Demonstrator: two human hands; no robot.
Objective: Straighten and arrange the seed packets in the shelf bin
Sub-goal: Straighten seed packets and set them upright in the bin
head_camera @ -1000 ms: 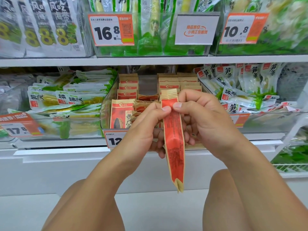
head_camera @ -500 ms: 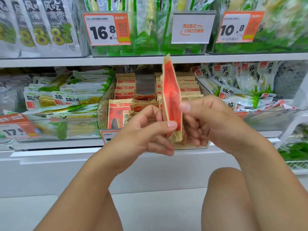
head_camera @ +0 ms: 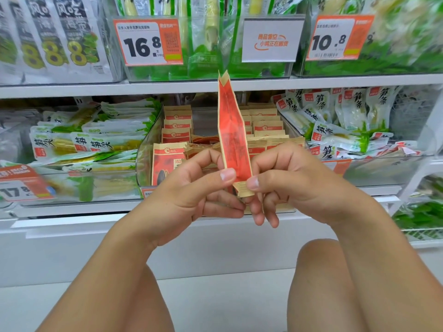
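A red and tan seed packet (head_camera: pixel 232 135) stands upright, edge-on to me, in front of the shelf. My left hand (head_camera: pixel 191 195) and my right hand (head_camera: pixel 294 188) both pinch its lower end between thumb and fingers. Behind the hands sits a clear shelf bin (head_camera: pixel 146 149) with several matching seed packets (head_camera: pixel 177 123) in rows. A few packets (head_camera: pixel 203 146) in the bin's middle lie crumpled and tilted. One packet (head_camera: pixel 167 166) stands at the bin's front left.
Clear bins of green and white bamboo-shoot packs stand left (head_camera: pixel 91 144) and right (head_camera: pixel 335 125) of the seed bin. The upper shelf (head_camera: pixel 167 86) carries price tags and green packs. My knees (head_camera: pixel 318 271) sit below, near the white shelf base.
The packet was flipped end over end from hanging down to standing upright. Both hands shifted their pinch to its lower end, and it now sits a little higher.
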